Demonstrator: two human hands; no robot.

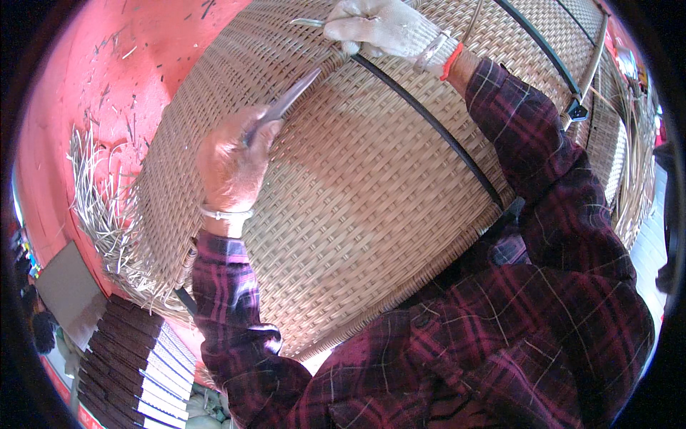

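Plaid sleeves (457, 343) fill the lower part of the view, and beyond them a big woven basket (357, 214) lies tipped on its side against the person's body, its pale weave crossed by a black band (429, 121). In the left hand (232, 161), bare and closed tight round the handle, a metal blade (289, 96) slants up toward the band; it looks like a knife or one arm of a pair of shears, though the handle is hidden in the fist. Wearing a white glove, the right hand (379, 27) is clamped on the basket's upper edge where the band starts, and seems to pinch a thin pale strip there. Loose cane ends (100, 207) bristle from the basket's rim at the left, over the red floor (86, 71), which is littered with trimmings. With the blade tip just beside the gloved fingers, a slip on the curved weave could drive it into the glove or nick the band. Held only by body and one hand, the basket could roll, dragging the blade across sound weave.
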